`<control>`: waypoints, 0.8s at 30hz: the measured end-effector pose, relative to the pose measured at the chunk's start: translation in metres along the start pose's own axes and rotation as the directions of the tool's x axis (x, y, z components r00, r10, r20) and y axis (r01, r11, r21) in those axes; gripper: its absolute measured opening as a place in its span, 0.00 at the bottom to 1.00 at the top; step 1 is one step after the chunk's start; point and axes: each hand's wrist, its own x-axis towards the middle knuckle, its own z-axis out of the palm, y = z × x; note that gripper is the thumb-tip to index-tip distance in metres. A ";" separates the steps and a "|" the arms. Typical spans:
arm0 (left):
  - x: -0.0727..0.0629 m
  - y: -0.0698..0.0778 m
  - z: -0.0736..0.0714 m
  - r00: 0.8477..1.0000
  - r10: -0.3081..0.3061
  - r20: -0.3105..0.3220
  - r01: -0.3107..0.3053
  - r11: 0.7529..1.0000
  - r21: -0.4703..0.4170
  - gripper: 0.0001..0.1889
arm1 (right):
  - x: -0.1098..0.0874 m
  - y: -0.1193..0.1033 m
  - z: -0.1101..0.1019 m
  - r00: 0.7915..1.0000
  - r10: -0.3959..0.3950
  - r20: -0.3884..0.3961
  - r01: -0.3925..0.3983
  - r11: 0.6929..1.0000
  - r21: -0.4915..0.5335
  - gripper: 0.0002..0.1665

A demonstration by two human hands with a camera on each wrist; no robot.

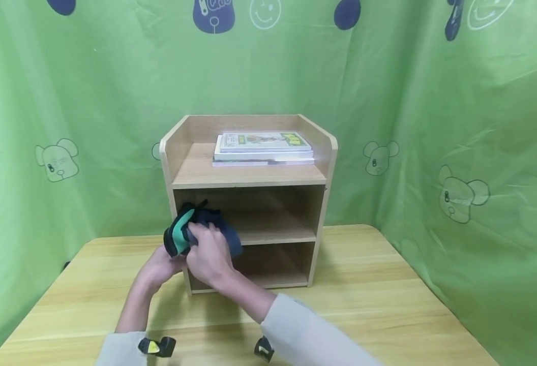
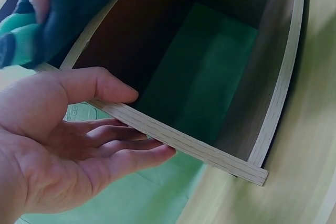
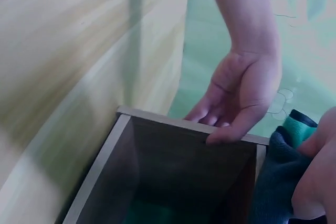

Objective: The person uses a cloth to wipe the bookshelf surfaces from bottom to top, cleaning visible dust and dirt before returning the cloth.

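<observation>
A small wooden shelf unit (image 1: 250, 178) stands on the table. My left hand (image 1: 160, 267) holds its left side panel (image 2: 173, 137) low down; in the left wrist view the thumb lies on the inner side and the fingers on the outer side. A dark blue and green cloth (image 1: 228, 235) is bunched in my right hand (image 1: 209, 254), in front of the left part of the middle compartment. In the right wrist view the cloth (image 3: 278, 177) hangs against the side panel's front edge, above my left hand (image 3: 249, 90). Part of the cloth is hidden behind the right hand.
Several books (image 1: 264, 147) lie stacked on the shelf's top board. The lower compartment (image 1: 268, 264) opens toward me. Green printed curtains (image 1: 433, 127) surround the wooden table (image 1: 364, 305) at the back and sides.
</observation>
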 end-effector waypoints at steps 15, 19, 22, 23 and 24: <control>0.000 0.002 -0.001 0.989 -0.146 0.029 0.146 0.989 -0.005 0.40 | 0.037 -0.017 -0.024 0.995 -0.058 -0.081 0.063 0.996 0.071 0.16; 0.001 0.002 -0.001 0.991 -0.133 0.030 0.134 0.991 -0.017 0.39 | 0.033 -0.013 -0.023 0.998 -0.062 -0.034 0.062 0.998 0.020 0.18; 0.001 0.003 -0.001 0.991 -0.130 0.026 0.130 0.991 -0.011 0.39 | 0.028 -0.008 -0.019 0.998 -0.055 -0.004 0.055 0.998 -0.016 0.15; 0.001 0.003 -0.001 0.991 -0.131 0.022 0.131 0.991 -0.010 0.38 | 0.026 -0.006 -0.018 0.999 -0.051 0.011 0.051 0.998 -0.032 0.15; 0.001 0.003 -0.001 0.991 -0.129 0.019 0.129 0.992 -0.005 0.35 | 0.024 -0.005 -0.017 0.999 -0.041 0.031 0.042 0.998 -0.053 0.14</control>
